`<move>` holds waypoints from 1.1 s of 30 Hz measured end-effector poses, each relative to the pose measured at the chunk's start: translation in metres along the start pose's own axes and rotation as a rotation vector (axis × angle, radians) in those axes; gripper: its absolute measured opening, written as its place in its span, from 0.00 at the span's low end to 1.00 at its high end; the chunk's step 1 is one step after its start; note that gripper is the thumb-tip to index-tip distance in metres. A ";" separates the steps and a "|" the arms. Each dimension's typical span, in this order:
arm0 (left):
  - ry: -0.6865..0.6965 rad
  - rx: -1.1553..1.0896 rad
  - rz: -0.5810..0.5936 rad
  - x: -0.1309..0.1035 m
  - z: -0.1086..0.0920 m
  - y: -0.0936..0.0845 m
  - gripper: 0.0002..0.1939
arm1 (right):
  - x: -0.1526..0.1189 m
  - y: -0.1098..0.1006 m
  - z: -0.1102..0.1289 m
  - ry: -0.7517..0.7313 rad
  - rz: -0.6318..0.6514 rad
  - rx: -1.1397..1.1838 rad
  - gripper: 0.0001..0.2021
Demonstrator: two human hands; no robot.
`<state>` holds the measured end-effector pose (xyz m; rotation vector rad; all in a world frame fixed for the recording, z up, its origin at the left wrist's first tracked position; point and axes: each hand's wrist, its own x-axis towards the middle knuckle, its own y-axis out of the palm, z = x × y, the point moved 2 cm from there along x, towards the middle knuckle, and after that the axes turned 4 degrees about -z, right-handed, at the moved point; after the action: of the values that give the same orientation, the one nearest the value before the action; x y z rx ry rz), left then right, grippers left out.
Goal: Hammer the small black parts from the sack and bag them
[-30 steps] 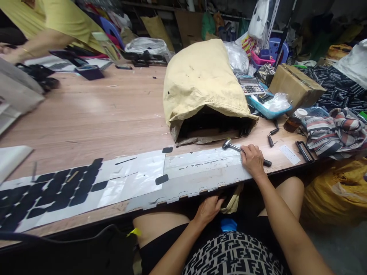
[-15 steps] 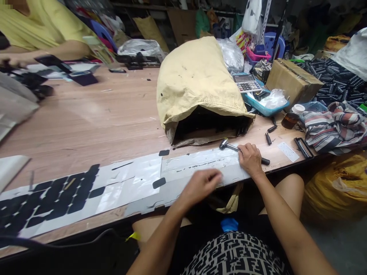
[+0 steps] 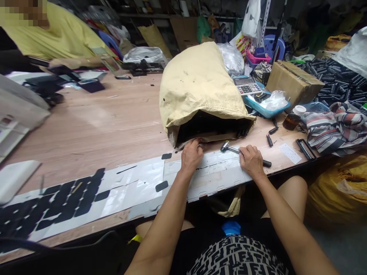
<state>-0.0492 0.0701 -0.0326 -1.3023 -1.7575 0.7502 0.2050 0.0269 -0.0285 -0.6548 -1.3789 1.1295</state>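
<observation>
A large tan sack [image 3: 197, 80] lies on the table with its dark mouth facing me; black pieces show dimly inside. At the lower lip of that mouth is my left hand [image 3: 191, 156], fingers curled onto the edge, fingertips partly hidden. My right hand [image 3: 251, 162] is closed around the handle of a small hammer [image 3: 233, 149], whose metal head points left and whose black grip sticks out to the right. Beneath both hands runs a pale sheet-covered strip [image 3: 218, 173]. Two dark rounded pads [image 3: 162, 186] are on it, left of my left forearm.
Black flat pieces [image 3: 88, 191] lie in rows on white sheeting at left. To the right are a calculator [image 3: 246, 85], blue basket [image 3: 268, 107], cardboard box [image 3: 295, 82], brown bottle [image 3: 293, 119] and striped cloth [image 3: 323, 124]. A person in a yellow top [image 3: 69, 34] sits across.
My left hand has moved forward and left, from above the strip's front edge to the sack's lower lip. My right hand stays on the hammer. The view has shifted slightly.
</observation>
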 end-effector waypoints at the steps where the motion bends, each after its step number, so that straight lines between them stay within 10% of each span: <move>1: 0.004 -0.013 -0.017 0.001 0.000 0.001 0.25 | 0.000 0.000 0.000 0.000 0.001 0.000 0.11; 10: -0.106 -0.040 -0.148 0.018 -0.004 0.006 0.24 | 0.000 -0.001 0.000 0.004 0.008 0.007 0.11; 24: 0.068 0.034 0.055 0.028 0.006 0.017 0.14 | -0.001 -0.002 0.001 0.014 0.015 0.013 0.11; 33: 0.232 -0.172 0.169 -0.045 -0.013 -0.006 0.11 | -0.001 -0.001 0.000 0.017 0.011 0.022 0.11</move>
<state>-0.0344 0.0250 -0.0322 -1.6009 -1.5662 0.5232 0.2049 0.0257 -0.0279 -0.6555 -1.3483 1.1444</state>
